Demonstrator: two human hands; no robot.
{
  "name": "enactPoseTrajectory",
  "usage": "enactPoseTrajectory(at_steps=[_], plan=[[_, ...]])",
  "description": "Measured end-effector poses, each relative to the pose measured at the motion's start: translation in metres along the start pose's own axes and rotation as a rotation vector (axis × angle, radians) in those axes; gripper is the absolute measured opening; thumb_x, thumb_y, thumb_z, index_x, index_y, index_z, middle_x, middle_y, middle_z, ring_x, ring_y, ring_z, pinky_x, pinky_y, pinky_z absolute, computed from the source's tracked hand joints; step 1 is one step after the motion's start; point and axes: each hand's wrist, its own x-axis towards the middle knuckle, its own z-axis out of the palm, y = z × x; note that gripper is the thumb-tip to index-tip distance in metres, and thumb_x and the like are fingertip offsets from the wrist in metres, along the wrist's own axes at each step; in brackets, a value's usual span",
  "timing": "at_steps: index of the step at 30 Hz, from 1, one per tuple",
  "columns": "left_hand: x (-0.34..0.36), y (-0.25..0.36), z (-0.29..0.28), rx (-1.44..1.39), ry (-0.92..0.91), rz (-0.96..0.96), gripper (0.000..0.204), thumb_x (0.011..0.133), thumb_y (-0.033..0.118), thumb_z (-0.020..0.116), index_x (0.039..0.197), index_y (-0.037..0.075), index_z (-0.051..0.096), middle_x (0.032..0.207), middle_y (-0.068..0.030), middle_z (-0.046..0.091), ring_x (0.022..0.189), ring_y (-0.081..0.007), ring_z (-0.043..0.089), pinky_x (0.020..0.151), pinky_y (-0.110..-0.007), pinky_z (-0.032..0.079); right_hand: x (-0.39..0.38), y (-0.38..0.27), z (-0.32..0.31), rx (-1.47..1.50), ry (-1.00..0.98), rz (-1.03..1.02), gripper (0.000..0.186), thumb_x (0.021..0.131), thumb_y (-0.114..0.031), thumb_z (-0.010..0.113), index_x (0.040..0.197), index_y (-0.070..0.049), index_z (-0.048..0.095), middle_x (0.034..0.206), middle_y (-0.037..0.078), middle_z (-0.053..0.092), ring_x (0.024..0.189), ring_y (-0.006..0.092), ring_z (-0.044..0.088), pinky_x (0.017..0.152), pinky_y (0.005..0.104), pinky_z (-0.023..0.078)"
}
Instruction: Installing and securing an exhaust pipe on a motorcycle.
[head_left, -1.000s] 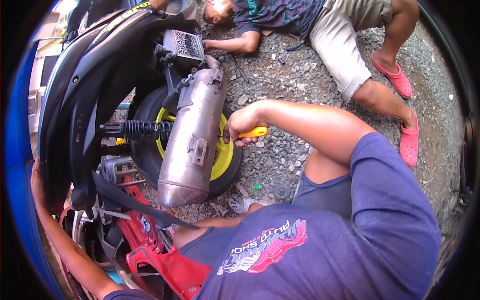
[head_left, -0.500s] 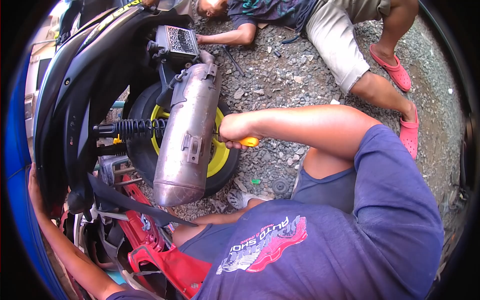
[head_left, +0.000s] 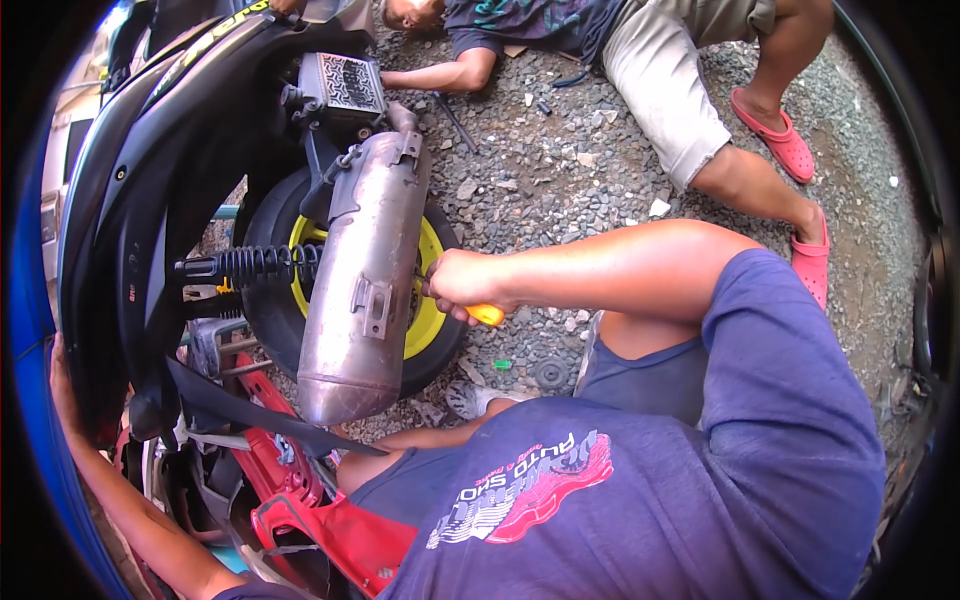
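My right hand (head_left: 462, 283) is wrapped around a yellow-handled tool (head_left: 487, 314), beside the wheel's yellow-green rim (head_left: 427, 330). The handle's end sticks out below my fingers; the working end is hidden by my hand and the wheel. Left of it a scuffed metal exhaust muffler (head_left: 355, 290) lies across the black tire (head_left: 270, 315). A black coil-spring shock absorber (head_left: 250, 266) runs from the rim toward the scooter's black body panel (head_left: 150, 230). At the far left my left hand (head_left: 62, 385) rests flat against that panel's outer edge, its fingers stretched out and partly hidden.
Another person lies on the gravel (head_left: 560, 200) at the top, one hand by the radiator cover (head_left: 347, 82); a pink clog (head_left: 775, 137) is on one foot. A bar-shaped tool (head_left: 456, 122) lies nearby. Red body panels (head_left: 340, 535) are at the lower left.
The whole view has shifted slightly, so the scooter sits a little further left. My right hand has tilted a little, still around the yellow handle. My left hand stays at the panel.
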Motion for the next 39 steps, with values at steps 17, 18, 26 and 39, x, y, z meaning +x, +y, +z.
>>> enactPoseTrajectory(at_steps=[17, 18, 26, 39], plan=[[0.002, -0.017, -0.022, 0.022, 0.007, 0.030, 0.059, 0.119, 0.039, 0.041, 0.164, 0.002, 0.047, 0.169, -0.0123, 0.048, 0.159, -0.0239, 0.041, 0.131, -0.037, 0.028, 0.011, -0.028, -0.032, -0.184, -0.159, 0.072, 0.030, 0.107, -0.014, 0.055, 0.130, 0.000, 0.068, 0.079, 0.003, 0.061, 0.058, 0.0132, 0.058, 0.051, 0.0315, 0.053], [0.003, -0.022, -0.026, 0.084, 0.012, 0.070, 0.058, 0.119, 0.038, 0.040, 0.163, 0.002, 0.048, 0.167, -0.0129, 0.050, 0.157, -0.0240, 0.042, 0.131, -0.038, 0.029, 0.008, -0.024, -0.026, -0.196, -0.115, 0.036, 0.025, 0.106, -0.015, 0.057, 0.121, 0.002, 0.070, 0.077, 0.003, 0.059, 0.057, 0.0141, 0.057, 0.050, 0.0341, 0.052], [0.047, -0.123, -0.158, 0.177, 0.049, 0.149, 0.054, 0.118, 0.034, 0.041, 0.160, 0.001, 0.051, 0.160, -0.0144, 0.056, 0.152, -0.0247, 0.048, 0.128, -0.038, 0.033, -0.004, -0.006, 0.004, -0.258, -0.022, -0.067, 0.029, 0.109, -0.019, 0.051, 0.115, 0.004, 0.068, 0.068, 0.011, 0.062, 0.049, 0.0218, 0.060, 0.046, 0.0404, 0.051], [0.045, -0.110, -0.044, 0.079, 0.114, 0.365, 0.048, 0.114, 0.023, 0.051, 0.155, -0.002, 0.055, 0.149, -0.0149, 0.063, 0.139, -0.0242, 0.057, 0.117, -0.038, 0.042, -0.008, 0.011, 0.022, -0.120, 0.181, -0.121, 0.038, 0.107, -0.014, 0.046, 0.133, 0.006, 0.064, 0.070, 0.013, 0.065, 0.051, 0.0232, 0.063, 0.048, 0.0412, 0.053]])
